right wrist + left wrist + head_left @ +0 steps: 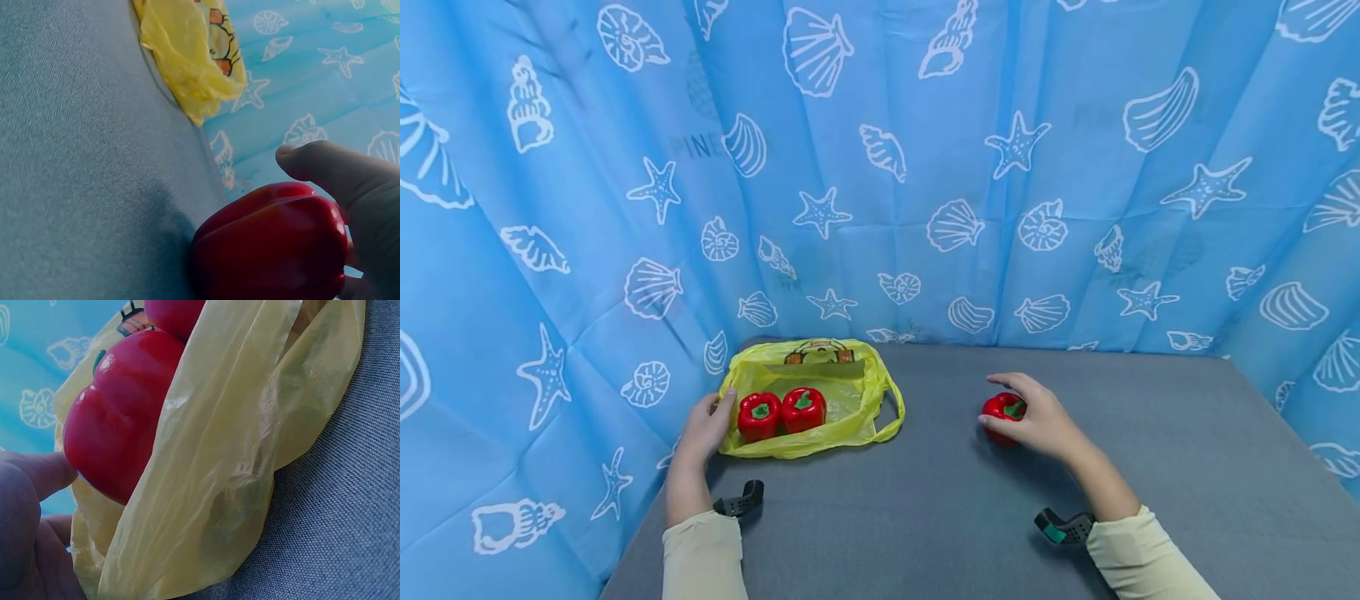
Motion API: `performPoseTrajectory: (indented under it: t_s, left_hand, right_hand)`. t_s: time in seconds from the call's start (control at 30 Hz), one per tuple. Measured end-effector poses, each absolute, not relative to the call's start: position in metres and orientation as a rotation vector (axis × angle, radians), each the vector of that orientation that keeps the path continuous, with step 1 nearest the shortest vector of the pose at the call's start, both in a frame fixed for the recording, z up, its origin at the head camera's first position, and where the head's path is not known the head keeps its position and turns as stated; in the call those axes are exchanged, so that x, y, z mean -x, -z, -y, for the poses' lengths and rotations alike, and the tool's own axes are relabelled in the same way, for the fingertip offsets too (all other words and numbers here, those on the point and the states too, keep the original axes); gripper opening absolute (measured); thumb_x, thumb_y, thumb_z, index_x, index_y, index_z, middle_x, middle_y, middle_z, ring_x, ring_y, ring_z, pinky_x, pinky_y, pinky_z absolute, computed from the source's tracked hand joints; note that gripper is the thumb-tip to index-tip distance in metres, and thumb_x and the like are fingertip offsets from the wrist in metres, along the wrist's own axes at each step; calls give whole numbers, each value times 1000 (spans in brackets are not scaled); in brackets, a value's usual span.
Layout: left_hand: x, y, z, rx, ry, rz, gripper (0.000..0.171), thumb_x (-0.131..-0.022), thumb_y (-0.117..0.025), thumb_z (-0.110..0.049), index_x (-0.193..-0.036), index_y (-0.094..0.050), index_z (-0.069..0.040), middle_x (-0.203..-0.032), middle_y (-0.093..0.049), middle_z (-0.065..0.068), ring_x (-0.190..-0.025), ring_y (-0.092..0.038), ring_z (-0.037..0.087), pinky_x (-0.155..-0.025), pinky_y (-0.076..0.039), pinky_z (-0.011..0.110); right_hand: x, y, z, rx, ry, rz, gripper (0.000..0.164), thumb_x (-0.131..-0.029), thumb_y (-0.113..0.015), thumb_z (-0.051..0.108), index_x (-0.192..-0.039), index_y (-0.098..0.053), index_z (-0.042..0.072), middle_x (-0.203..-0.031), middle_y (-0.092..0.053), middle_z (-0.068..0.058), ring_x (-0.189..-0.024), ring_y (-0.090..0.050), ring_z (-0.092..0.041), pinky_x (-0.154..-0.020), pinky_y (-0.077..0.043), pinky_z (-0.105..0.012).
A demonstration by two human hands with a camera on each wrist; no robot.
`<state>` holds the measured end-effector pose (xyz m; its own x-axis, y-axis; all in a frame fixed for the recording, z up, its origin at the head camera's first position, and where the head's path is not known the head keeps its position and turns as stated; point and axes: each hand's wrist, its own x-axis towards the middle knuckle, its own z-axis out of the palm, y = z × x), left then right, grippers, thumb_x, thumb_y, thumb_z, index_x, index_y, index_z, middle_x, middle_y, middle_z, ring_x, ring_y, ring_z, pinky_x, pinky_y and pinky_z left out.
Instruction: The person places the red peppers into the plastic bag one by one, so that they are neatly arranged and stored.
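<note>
A yellow plastic bag [856, 429] lies with its mouth spread wide, two red bell peppers [760, 417] with green stems side by side inside it. At the bag's left side, my left hand [706, 427] holds the rim. In the left wrist view, the thumb [53, 474] reaches over the bag's edge to the nearer pepper, with other fingers outside the plastic. To the right, a third red bell pepper [269, 244] sits on the table. My right hand [1037, 419] is spread around it, and in the right wrist view its thumb [309, 164] stands off the pepper's surface.
A grey cloth-covered table [910, 517] lies under everything. Behind it and along both sides hangs a blue curtain [880, 208] with white shells and starfish. The bag's handle loop [891, 429] extends right. Each wrist wears a black device [1063, 527].
</note>
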<state>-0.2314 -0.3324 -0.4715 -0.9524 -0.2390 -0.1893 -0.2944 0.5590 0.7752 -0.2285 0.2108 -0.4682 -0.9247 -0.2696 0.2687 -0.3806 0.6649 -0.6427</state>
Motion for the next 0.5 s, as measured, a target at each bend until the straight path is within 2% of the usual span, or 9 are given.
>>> performPoseTrajectory:
  t_s: [0.27,0.5]
  left_hand:
    - [231,473,332,475,-1373,-2710,86,-108,-31,-68,-156,-39,3,-142,-48,27,-125,-49,41,-100,-48,53]
    - [231,472,330,495,-1387,-2679,89,-108,-31,-70,-160,-34,3,-151,-44,28,-132,-45,42,-111,-45,61]
  right_hand:
    - [230,474,-215,-509,-1146,2750,69,-88,-88,34,-146,-59,11,-147,-59,-19,-130,-57,-42,-87,-64,-51]
    - [230,479,-217,-492,-1203,2755,73,-86,-89,34,-148,-58,13,-149,-57,-19,-133,-54,-43,-86,-64,-50]
